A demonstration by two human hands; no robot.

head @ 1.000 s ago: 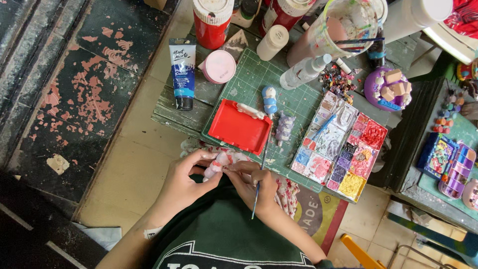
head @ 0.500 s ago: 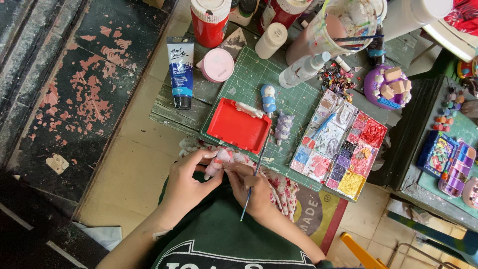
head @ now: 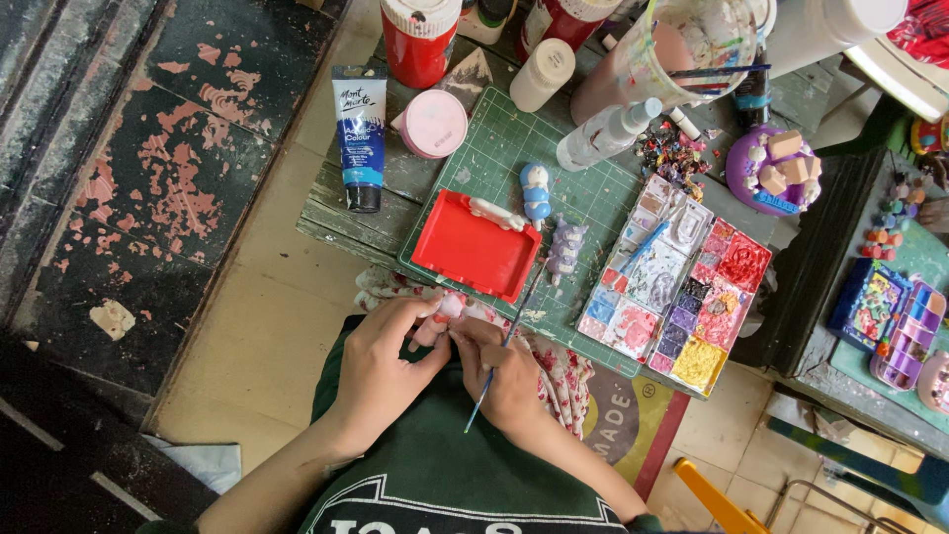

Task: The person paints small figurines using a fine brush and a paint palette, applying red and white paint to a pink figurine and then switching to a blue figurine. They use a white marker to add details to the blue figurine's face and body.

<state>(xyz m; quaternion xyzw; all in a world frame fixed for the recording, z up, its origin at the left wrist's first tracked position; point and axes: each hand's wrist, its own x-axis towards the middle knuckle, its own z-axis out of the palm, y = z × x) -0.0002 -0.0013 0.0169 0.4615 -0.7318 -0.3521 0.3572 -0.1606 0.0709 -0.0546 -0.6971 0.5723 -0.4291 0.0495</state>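
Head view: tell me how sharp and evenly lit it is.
Head view: soft, even daylight with no hard shadows; the green cutting mat and multicoloured paint palette are sharp; mild glare on the red plastic tray; the small pink-and-white figure between both hands is slightly soft.

Two bare forearms with no sleeves over them, left hand (head: 381,361) and right hand (head: 509,381) without rings, watch or gloves, dark green top (head: 425,475) with white printed lettering and stripe across the chest
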